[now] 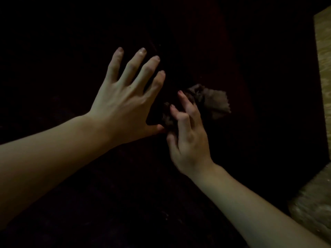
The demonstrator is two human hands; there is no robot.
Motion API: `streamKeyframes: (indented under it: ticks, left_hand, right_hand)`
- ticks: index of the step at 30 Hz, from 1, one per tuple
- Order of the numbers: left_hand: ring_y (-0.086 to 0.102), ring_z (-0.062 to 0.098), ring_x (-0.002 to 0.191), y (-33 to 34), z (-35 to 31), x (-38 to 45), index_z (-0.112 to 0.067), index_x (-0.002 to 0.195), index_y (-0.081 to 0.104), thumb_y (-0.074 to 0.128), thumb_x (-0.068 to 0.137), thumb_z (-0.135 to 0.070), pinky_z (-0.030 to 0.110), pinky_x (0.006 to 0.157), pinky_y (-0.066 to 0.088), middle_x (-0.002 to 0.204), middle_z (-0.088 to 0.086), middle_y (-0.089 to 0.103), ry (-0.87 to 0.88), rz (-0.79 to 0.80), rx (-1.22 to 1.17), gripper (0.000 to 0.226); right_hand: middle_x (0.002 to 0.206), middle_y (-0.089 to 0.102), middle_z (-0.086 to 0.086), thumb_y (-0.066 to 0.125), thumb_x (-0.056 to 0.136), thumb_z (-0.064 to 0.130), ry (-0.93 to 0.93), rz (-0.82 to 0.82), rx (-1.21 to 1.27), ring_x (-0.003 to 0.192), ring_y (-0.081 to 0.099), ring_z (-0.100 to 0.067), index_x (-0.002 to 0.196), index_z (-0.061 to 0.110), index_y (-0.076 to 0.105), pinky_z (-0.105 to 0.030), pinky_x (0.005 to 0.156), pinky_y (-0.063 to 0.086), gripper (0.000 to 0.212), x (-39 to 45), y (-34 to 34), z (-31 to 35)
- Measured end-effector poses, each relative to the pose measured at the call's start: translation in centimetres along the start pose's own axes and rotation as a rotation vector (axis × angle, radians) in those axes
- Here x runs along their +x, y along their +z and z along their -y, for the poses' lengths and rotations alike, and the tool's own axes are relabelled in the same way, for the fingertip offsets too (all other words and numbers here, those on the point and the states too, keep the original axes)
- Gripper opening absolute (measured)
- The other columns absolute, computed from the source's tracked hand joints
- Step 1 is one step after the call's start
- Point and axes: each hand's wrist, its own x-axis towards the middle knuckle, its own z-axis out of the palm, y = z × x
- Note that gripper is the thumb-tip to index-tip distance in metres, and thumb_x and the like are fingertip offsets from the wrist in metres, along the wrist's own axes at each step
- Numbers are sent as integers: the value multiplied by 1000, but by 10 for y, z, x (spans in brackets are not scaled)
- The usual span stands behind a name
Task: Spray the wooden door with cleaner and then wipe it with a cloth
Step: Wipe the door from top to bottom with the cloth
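Note:
The wooden door (223,42) fills the view as a very dark, reddish-brown surface. My left hand (125,99) lies flat against it with fingers spread and straight, its thumb reaching toward the cloth. A crumpled greyish-brown cloth (213,101) sits bunched against the door just right of centre. My right hand (186,138) presses on the cloth from below, its fingers bent over the crumpled fabric and gripping it. No spray bottle is in view.
A strip of light yellowish wall or frame (324,68) runs down the right edge. A pale, mottled floor patch (313,203) shows at the bottom right. The scene is very dim.

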Motion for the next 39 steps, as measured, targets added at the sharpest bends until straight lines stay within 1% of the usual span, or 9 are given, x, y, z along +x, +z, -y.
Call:
streamKeyframes:
  ticks: [4,10,16,23,25,27,30,33,39]
  left_hand:
    - [17,41,145,0,3,0,-4,146,34,50,67,-78,64,115,10,154,22,27,5,1,0,109]
    - [16,40,145,-5,11,1,-6,146,34,47,66,-81,63,115,7,153,22,26,-28,14,-2,110]
    - [20,40,144,-8,21,-1,-1,145,31,56,64,-74,60,116,8,152,22,28,-66,-17,-4,112]
    - [30,39,140,-19,36,-2,3,142,36,57,64,-76,50,114,22,148,22,36,-83,-61,-72,113]
    - [31,39,139,-22,43,-1,4,141,38,56,66,-75,46,112,23,147,23,37,-76,-67,-100,111]
    - [32,39,139,-24,48,-1,5,140,40,58,68,-73,46,110,28,146,24,38,-56,-85,-128,108]
    - [33,39,138,-31,58,-2,6,139,41,55,72,-71,47,106,36,145,24,39,-46,-107,-141,102]
    - [30,37,141,-40,76,-9,3,139,42,49,73,-76,51,109,31,147,21,37,-110,-65,-81,103]
    - [19,41,143,-52,109,-45,-8,141,43,30,64,-91,73,109,11,152,20,27,-279,91,28,114]
  right_hand:
    - [152,30,-23,54,89,11,-96,-3,-43,145,26,-36,132,3,43,-49,117,28,45,-8,0,-14]
    - [150,32,-20,52,84,10,-63,26,-93,144,28,-33,126,7,43,-43,120,21,43,-44,-8,-27]
    - [150,37,-21,53,89,18,-111,31,-31,143,29,-34,123,-2,56,-41,119,26,40,41,-7,8]
    - [138,49,-22,51,97,23,-104,-50,-61,135,42,-37,108,2,59,-50,111,36,25,-7,-4,-8]
    - [127,56,-22,50,98,23,-60,-103,-51,128,49,-36,93,-2,64,-49,106,42,29,12,-4,3]
    - [124,56,-21,52,97,18,-76,-130,-38,123,53,-33,98,-5,65,-47,100,47,26,51,-5,19]
    - [149,32,-21,50,97,7,-135,-74,34,142,31,-24,139,-1,45,-39,108,43,43,107,-1,35]
    - [158,1,-27,44,95,8,-205,48,17,150,1,-28,150,-5,19,-43,121,21,61,117,5,31]
    - [161,12,-18,39,88,9,-212,121,-146,150,0,-36,145,8,32,-51,122,4,58,71,1,11]
